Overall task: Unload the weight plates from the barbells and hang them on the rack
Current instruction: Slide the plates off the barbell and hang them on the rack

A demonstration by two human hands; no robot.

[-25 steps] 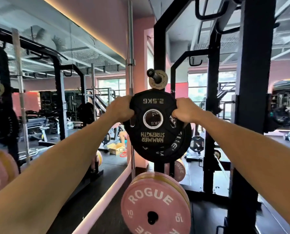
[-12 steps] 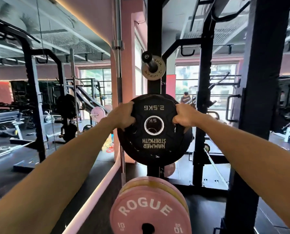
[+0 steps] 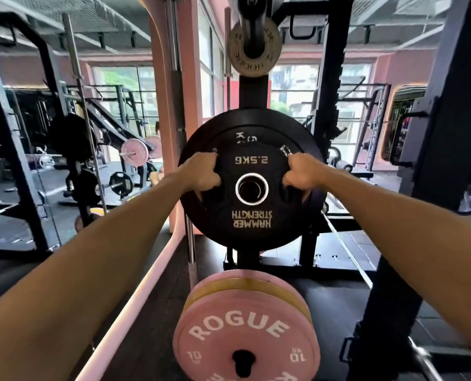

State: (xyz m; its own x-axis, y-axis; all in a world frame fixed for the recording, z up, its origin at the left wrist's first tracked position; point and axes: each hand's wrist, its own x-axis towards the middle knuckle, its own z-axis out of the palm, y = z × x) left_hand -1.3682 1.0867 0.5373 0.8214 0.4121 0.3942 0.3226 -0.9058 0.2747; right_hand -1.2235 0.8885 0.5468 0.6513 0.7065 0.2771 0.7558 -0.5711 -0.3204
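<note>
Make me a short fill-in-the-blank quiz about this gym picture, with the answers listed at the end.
1. The black plate gripped by the left hand and right hand is marked ____ KG.
2. The brand on that plate reads Hammer ____.
3. The pink plate on the rack below reads ____.
4. The small plate hangs ____ the black one.

Answers: 2.5; Strength; Rogue; above

Pink pillar (image 3: 183, 86) beside windows (image 3: 124, 89); grey mesh ceiling (image 3: 64, 9).
</note>
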